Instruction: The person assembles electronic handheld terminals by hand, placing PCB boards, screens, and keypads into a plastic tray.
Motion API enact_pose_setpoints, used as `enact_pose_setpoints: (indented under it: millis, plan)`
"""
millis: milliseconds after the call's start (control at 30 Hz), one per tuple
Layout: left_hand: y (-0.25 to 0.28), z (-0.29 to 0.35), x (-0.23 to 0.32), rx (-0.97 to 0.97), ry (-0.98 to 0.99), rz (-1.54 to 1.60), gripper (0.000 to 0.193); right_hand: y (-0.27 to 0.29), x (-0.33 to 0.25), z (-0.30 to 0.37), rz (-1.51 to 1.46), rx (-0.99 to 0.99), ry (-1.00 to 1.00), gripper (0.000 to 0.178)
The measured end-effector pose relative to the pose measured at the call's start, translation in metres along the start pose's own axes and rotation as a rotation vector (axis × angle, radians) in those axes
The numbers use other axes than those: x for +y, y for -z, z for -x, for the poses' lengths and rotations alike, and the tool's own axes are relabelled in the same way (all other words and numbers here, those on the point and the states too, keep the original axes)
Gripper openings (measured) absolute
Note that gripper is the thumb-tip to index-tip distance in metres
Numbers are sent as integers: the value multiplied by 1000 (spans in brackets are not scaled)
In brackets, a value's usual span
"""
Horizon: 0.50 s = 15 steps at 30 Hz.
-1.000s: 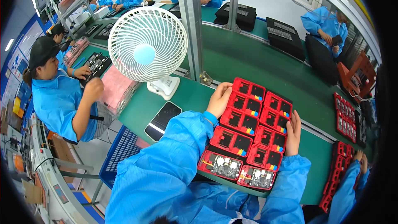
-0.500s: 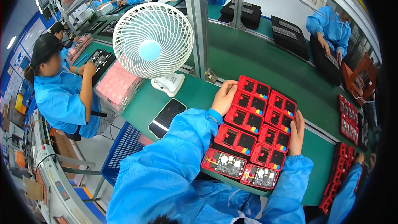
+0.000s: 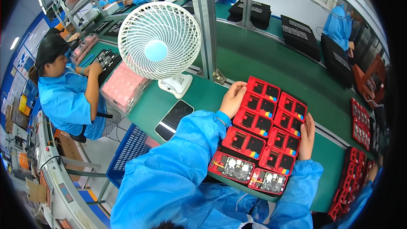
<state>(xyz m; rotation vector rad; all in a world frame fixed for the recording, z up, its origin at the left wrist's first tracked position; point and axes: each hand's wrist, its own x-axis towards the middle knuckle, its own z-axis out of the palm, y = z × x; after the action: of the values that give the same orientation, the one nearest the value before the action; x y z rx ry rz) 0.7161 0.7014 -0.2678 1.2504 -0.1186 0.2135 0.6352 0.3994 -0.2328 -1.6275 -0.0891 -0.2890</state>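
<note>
Two columns of red plastic housings (image 3: 244, 142) sit on a dark tray (image 3: 300, 99) in front of me. Most have black recesses and small blue and yellow parts in a corner. The two nearest me carry circuit boards (image 3: 232, 168) with white round and square parts. My left hand (image 3: 233, 100) grips the far left edge, thumb by the housings. Along the right edge my right hand (image 3: 308, 138) is closed round the side, its fingers upright against the housings. The undersides of both grips are hidden.
A white fan (image 3: 157, 51) and a phone (image 3: 174, 120) stand left on the green bench. Pink bagged stacks (image 3: 124, 85) lie beyond, by a co-worker (image 3: 70, 97). Black tray stacks (image 3: 300, 38) line the far side; more red housings (image 3: 348, 180) are at right. A blue basket (image 3: 127, 154) is below.
The view has shifted slightly; both my hands keep their hold on the tray. The far-right co-worker has turned away, hands off the black stack. The left co-worker's head has turned.
</note>
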Motion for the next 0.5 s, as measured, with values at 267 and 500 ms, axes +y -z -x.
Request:
enact_pose_setpoints:
  millis: [267, 500]
  plan:
    - [-1, -4, 0, -17, -21, 11, 20, -1, -3, -3, -4, -2, 5, 52]
    - [4, 5, -9, 7, 6, -33, 21, -2, 6, 6, 5, -4, -14, 52]
